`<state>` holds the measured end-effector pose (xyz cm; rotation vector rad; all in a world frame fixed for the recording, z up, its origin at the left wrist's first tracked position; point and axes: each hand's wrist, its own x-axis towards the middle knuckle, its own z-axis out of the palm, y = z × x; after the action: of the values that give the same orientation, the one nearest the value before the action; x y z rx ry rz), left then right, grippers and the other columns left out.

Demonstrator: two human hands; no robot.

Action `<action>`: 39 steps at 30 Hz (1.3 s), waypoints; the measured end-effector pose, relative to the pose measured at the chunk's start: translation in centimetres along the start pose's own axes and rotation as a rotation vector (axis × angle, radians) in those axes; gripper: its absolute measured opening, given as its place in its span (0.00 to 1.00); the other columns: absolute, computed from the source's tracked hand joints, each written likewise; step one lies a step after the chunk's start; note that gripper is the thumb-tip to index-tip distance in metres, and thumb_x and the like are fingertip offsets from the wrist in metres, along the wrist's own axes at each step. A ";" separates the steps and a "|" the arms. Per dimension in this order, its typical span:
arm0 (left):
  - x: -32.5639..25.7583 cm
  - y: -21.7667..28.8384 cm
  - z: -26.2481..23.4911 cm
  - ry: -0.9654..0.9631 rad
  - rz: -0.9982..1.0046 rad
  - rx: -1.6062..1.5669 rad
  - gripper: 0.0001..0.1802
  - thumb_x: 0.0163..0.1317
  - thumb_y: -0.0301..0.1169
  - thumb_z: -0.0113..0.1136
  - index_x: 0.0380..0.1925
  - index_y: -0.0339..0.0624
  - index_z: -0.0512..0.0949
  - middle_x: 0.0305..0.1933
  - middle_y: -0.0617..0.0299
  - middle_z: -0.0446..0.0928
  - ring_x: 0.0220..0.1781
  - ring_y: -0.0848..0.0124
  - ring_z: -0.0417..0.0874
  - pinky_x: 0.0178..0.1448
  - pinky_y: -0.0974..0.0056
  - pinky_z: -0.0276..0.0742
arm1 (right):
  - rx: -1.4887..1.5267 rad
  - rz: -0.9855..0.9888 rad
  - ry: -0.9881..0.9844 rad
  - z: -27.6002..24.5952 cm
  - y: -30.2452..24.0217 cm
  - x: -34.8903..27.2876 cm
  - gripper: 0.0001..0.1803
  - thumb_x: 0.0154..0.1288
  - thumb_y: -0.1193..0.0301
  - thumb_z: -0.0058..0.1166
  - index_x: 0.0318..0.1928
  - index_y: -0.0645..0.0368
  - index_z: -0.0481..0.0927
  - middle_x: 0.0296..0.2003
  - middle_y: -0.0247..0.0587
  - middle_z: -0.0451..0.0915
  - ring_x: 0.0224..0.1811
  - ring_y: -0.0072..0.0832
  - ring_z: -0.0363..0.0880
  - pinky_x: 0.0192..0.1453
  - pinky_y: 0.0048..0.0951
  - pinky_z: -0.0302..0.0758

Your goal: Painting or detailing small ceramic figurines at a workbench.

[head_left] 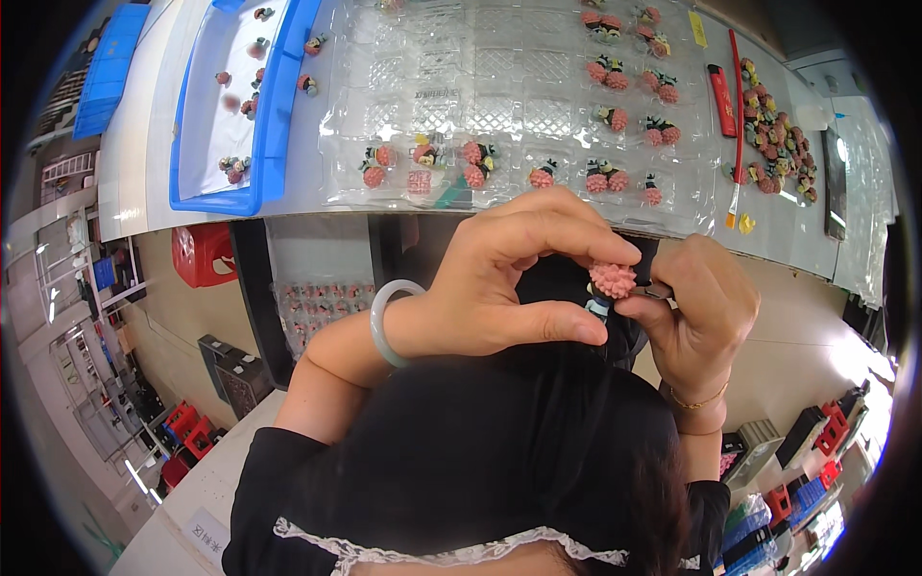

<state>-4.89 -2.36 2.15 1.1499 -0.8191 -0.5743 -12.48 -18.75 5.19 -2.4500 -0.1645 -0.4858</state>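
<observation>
Between the thumb and fingertips of my left hand (499,274) is a small figurine (612,279) with a bumpy pink top and a dark and pale-blue lower part. My left wrist wears a pale bangle. My right hand (709,293) is closed in a pinch against the figurine's right side. A thin, greyish, metal-looking tool (659,291) shows between its thumb and finger; its kind is mostly hidden. Both hands are raised in front of the table's near edge. Beyond them lies a clear plastic tray (523,106) with similar pink figurines in several compartments.
A blue bin (252,197) with some figurines stands at left. To the right lie a pile of figurines (776,144), a red-handled brush (738,134), a red box cutter (720,101), a yellow blob (746,224) and a dark phone-like slab (835,187). A red stool (202,254) stands below the table.
</observation>
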 end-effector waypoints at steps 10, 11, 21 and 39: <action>0.0 0.1 0.0 0.001 -0.086 -0.111 0.27 0.41 0.34 0.67 0.40 0.30 0.73 0.36 0.56 0.69 0.39 0.69 0.72 0.46 0.68 0.67 | 0.023 -0.019 -0.058 0.0 0.5 0.2 0.21 0.38 0.56 0.59 0.13 0.56 0.63 0.11 0.35 0.55 0.12 0.29 0.58 0.15 0.28 0.54; 0.0 0.0 0.0 -0.007 -0.085 -0.109 0.27 0.41 0.35 0.67 0.40 0.30 0.72 0.36 0.56 0.69 0.39 0.69 0.72 0.45 0.68 0.68 | 0.022 -0.018 -0.058 0.0 0.5 0.2 0.21 0.38 0.56 0.59 0.13 0.56 0.63 0.11 0.35 0.55 0.12 0.29 0.58 0.15 0.28 0.54; 0.0 0.8 0.0 0.107 -0.143 -0.235 0.26 0.42 0.33 0.66 0.41 0.30 0.71 0.36 0.56 0.69 0.40 0.67 0.73 0.46 0.65 0.70 | 0.151 0.007 0.006 0.8 0.9 0.3 0.21 0.36 0.56 0.61 0.14 0.57 0.65 0.11 0.34 0.57 0.12 0.29 0.57 0.16 0.28 0.54; -1.0 2.7 -14.0 0.618 -0.073 1.692 0.08 0.41 0.27 0.61 0.26 0.44 0.79 0.31 0.62 0.75 0.36 0.64 0.72 0.42 0.62 0.66 | -0.028 0.526 -0.008 1.2 4.1 -1.7 0.14 0.41 0.76 0.61 0.27 0.63 0.68 0.19 0.32 0.64 0.17 0.18 0.53 0.22 0.19 0.55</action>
<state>5.81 7.12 1.87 2.6826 -0.6025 0.6547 -12.70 -21.26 1.39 -2.3938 0.4756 -0.2438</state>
